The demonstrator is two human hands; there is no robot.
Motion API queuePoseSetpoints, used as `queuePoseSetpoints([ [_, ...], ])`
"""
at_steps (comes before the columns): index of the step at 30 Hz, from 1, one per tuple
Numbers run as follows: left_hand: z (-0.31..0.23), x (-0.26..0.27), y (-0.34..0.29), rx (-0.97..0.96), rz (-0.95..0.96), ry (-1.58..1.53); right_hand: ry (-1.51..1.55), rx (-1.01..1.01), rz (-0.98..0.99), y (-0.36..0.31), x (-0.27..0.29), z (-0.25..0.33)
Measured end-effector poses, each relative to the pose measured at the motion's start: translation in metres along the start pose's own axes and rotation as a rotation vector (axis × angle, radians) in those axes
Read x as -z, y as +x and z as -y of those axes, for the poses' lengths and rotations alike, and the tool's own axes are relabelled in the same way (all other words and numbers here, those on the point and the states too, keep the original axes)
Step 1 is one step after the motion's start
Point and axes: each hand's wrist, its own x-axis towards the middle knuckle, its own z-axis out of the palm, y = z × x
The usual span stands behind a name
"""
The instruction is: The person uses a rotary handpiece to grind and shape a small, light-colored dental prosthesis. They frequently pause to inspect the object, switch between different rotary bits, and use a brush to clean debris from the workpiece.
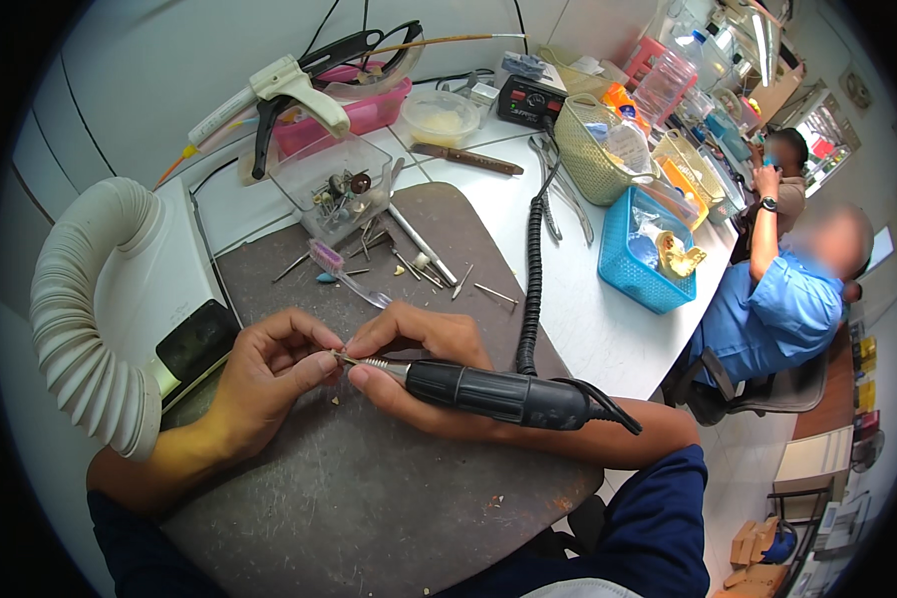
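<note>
A person works at a bench [568, 299] with a dark board [399, 518] on it. The right hand [424, 334] holds a fat black hand drill [498, 392], right in the middle of the frame. Its fingers are closed around the front part of the drill. The drill is long and lies almost flat across the frame. Its thin metal nose points to the left and a tiny bit up. Its fat back end points to the right, a little lower, over the right forearm.

The left hand [264, 374] is just left of the nose. Its thumb and finger are pinched together on a tiny piece [341, 357] at the tip of the drill. The piece is too small to tell what it is.

A curly black cord [531, 289] runs up from near the drill to a black box [531, 100] at the top of the frame. Above the hands lie a toothbrush [353, 277] with pink bristles and a thin silver stick [424, 247]. A clear tub [309, 224] holds lots of little metal bits. At the left of the frame there is a fat white bendy hose [80, 309]. A blue basket [628, 284] sits at the right. Past it, a person in a blue shirt [777, 324] sits on a chair.
</note>
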Motion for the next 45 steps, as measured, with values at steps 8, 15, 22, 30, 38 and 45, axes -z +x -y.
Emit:
queuePoseSetpoints([
  [8, 0.001, 0.0, 0.001, 0.005, -0.01, -0.061, 0.007, -0.131, 0.057, 0.0, 0.005, 0.005],
  [15, 0.0, -0.001, 0.0, 0.01, -0.024, -0.098, -0.003, -0.017, -0.008, 0.001, 0.0, 0.001],
  [22, -0.001, 0.0, 0.001, 0.016, 0.005, -0.032, 0.013, -0.005, -0.018, 0.0, 0.0, 0.0],
  [30, 0.001, 0.001, 0.0, 0.008, -0.005, -0.079, 0.027, -0.125, 0.073, 0.001, 0.004, 0.007],
  [38, 0.0, -0.001, 0.001, 0.016, -0.018, -0.066, 0.024, -0.1, 0.066, 0.0, 0.005, 0.005],
  [45, -0.003, -0.002, 0.0, 0.022, -0.026, -0.054, 0.058, -0.128, 0.062, -0.001, 0.003, 0.007],
])
